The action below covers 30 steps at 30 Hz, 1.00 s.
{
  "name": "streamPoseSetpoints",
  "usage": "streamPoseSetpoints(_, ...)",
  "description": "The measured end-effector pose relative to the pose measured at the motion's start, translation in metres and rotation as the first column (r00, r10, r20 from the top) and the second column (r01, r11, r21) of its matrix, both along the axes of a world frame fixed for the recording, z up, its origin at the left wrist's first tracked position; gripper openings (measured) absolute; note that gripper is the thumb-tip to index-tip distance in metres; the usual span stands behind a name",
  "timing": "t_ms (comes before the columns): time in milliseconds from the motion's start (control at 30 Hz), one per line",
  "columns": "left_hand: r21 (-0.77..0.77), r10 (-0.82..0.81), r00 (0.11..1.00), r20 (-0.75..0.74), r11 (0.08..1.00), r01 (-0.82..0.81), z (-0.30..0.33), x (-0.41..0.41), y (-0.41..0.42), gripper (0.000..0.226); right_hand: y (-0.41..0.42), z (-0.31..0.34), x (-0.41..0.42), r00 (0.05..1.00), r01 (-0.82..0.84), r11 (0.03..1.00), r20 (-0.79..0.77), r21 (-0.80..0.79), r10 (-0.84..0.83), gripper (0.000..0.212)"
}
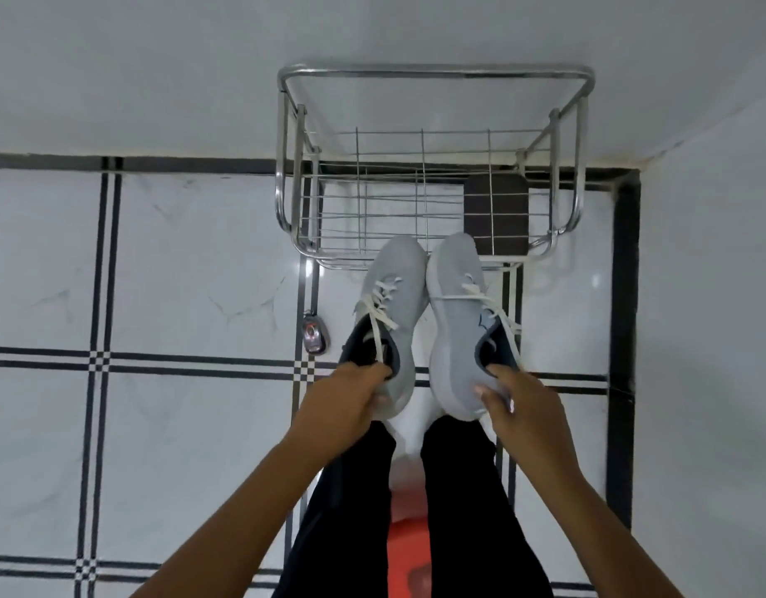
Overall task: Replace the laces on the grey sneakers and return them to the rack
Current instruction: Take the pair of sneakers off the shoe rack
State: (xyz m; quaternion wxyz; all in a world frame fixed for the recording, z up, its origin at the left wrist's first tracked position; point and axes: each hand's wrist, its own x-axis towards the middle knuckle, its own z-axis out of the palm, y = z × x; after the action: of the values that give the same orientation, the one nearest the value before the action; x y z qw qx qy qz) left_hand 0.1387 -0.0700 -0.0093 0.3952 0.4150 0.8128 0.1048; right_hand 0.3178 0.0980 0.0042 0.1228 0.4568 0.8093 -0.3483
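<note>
Two grey sneakers sit in the middle of the frame, one in each hand, held up in the air above the floor. The left sneaker [390, 312] is long from heel to toe, and its toe points up the frame toward the rack [433, 166]. The right sneaker [457, 321] points the same way, with its toe leaning a little to the left. The two toes touch each other, and both lie over the front edge of the rack. The heels are at the bottom, close to the hands.

The left hand [351, 403] has its grip clamped on the heel of the left sneaker, with its fingers curled into the dark opening. The right hand [517, 407] has its grip clamped on the heel of the right sneaker, with the thumb on the grey side and a finger hooked inside.

Both sneakers have white laces [383, 304] threaded across the top. The loose ends hang down toward the hands.

The rack is shiny metal with a wire shelf, and it stands against the white wall in the upper middle of the frame. Through the wires there is a dark square on the floor.

The floor [178, 261] is white tile with black lines. A small dark thing with a red middle [314, 336] lies on the floor, left of the left sneaker. Black trousers [355, 511] and an orange thing [409, 550] are at the bottom of the frame.
</note>
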Motion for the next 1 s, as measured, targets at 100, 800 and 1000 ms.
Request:
streamPoseSetpoints(100,-0.029,-0.043,0.999,0.01,0.999,0.043,-0.014,0.034,0.0,0.029,-0.014,-0.021,0.028,0.999,0.04,0.998,0.016,-0.044,-0.04,0.034)
streamPoseSetpoints(800,-0.123,0.004,0.985,-0.173,0.992,-0.026,-0.34,0.183,0.04,0.036,-0.01,-0.35,0.083,0.978,0.012,0.985,0.204,0.174,-0.048,0.011)
streamPoseSetpoints(1000,0.06,0.039,0.953,-0.3,0.998,-0.022,-0.441,0.199,0.038,0.049,-0.041,-0.46,0.082,0.995,0.102,0.939,-0.03,0.329,-0.098,0.05)
